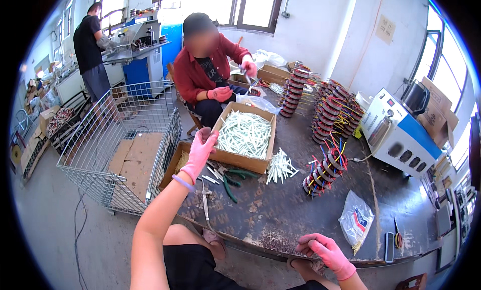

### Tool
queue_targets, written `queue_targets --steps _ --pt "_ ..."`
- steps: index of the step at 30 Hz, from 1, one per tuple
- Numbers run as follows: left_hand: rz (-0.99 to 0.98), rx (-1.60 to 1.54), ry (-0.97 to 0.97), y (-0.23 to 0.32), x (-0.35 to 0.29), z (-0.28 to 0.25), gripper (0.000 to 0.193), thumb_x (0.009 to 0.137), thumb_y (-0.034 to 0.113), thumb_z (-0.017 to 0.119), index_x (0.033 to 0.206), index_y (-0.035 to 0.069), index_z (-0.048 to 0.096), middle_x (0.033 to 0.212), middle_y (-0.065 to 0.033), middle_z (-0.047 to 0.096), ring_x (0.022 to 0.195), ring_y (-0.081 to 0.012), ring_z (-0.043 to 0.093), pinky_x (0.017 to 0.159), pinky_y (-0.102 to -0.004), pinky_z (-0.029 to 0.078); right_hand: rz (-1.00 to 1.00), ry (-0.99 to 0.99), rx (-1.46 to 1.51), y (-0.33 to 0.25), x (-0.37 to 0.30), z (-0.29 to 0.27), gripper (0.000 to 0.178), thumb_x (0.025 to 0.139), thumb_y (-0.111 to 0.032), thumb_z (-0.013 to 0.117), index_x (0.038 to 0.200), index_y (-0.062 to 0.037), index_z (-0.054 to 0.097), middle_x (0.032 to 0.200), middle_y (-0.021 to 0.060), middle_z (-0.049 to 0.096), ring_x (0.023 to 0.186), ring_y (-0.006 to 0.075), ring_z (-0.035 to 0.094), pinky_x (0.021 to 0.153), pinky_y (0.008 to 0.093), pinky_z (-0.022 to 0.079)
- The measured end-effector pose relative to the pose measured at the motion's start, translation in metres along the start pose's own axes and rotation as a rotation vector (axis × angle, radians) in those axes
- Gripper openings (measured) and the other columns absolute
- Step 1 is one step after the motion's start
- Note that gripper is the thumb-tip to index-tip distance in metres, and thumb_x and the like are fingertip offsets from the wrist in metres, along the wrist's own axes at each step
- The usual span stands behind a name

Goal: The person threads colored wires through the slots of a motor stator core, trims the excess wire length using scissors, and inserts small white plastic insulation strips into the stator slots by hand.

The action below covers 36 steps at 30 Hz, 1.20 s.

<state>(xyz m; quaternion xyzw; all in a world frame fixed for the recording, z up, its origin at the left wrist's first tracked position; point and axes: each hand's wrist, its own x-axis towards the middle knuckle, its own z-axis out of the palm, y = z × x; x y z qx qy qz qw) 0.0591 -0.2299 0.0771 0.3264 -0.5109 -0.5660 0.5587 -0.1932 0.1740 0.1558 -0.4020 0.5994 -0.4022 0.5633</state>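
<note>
My left hand [199, 152], in a pink glove with a purple band at the wrist, is raised beside the near left corner of a cardboard box [257, 165]. Its fingers are loosely bent and apart, with nothing visible in them. The box is heaped with short pale green-white tubes [245, 132]. My right hand [325, 251], also pink-gloved, hovers at the table's front edge. Its thumb and fingers are pressed together; whatever lies between them is too small to make out. Green-handled pliers [230, 187] and a small pile of white tubes [280, 166] lie between the hands.
Stacked wire-wound rings [325, 170] with coloured leads stand on the dark table [280, 210]. A white-and-blue machine [398, 134], a plastic bag [356, 217], scissors [398, 235] and a phone [389, 247] are to the right. Left stands a wire cage cart [120, 139]. A red-sleeved co-worker [210, 64] sits opposite.
</note>
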Motion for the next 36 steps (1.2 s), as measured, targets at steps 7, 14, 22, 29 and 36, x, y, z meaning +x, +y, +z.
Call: queue_targets --steps 7,14,22,29,36 --pt "-0.180 0.010 -0.120 0.009 0.046 0.031 0.084 0.084 0.064 0.065 0.134 0.000 0.046 0.121 -0.0123 0.057 0.085 -0.0158 0.065 0.057 -0.0242 0.049 0.021 -0.012 0.008 0.002 0.014 -0.001 0.034 0.101 -0.026 0.050 0.125 -0.0036 0.059 0.111 0.0046 0.067 0.096 0.0094 0.058 0.084 0.0257 0.046" --pt "-0.316 0.171 -0.071 -0.001 0.080 0.056 0.058 0.085 0.058 0.066 0.105 0.003 0.059 0.088 -0.0066 0.066 0.049 -0.0078 0.052 0.043 -0.0211 0.033 0.092 0.008 -0.005 0.005 0.012 0.003 0.033 0.101 -0.022 0.049 0.125 -0.0010 0.058 0.109 0.0069 0.068 0.097 0.0109 0.060 0.085 0.0262 0.047" --pt "-0.342 -0.014 -0.395 0.021 0.023 0.089 0.025 0.091 0.028 0.069 0.101 0.006 0.065 0.076 -0.0015 0.068 0.049 -0.0022 0.043 0.044 -0.0186 0.030 -0.114 0.079 -0.131 0.020 0.011 -0.001 0.036 0.098 -0.017 0.054 0.130 -0.0006 0.053 0.110 0.0063 0.066 0.094 0.0117 0.059 0.082 0.0273 0.048" --pt "-0.628 0.616 -1.198 0.081 -0.162 0.116 0.019 0.087 0.022 0.068 0.095 0.005 0.069 0.081 0.0007 0.069 0.068 -0.0057 0.057 0.059 -0.0216 0.044 -1.069 0.448 -1.247 0.004 0.011 0.002 0.043 0.080 -0.013 0.060 0.123 -0.0081 0.058 0.126 0.0121 0.057 0.119 0.0287 0.054 0.100 0.0423 0.042" --pt "-0.859 0.709 -1.545 0.065 -0.224 0.169 0.021 0.089 0.019 0.068 0.097 0.000 0.069 0.083 -0.0068 0.072 0.078 -0.0129 0.066 0.072 -0.0257 0.051 -0.717 0.298 -1.417 0.061 -0.050 0.008 0.039 0.081 -0.017 0.059 0.119 -0.0118 0.057 0.109 0.0059 0.060 0.104 0.0231 0.058 0.093 0.0388 0.046"
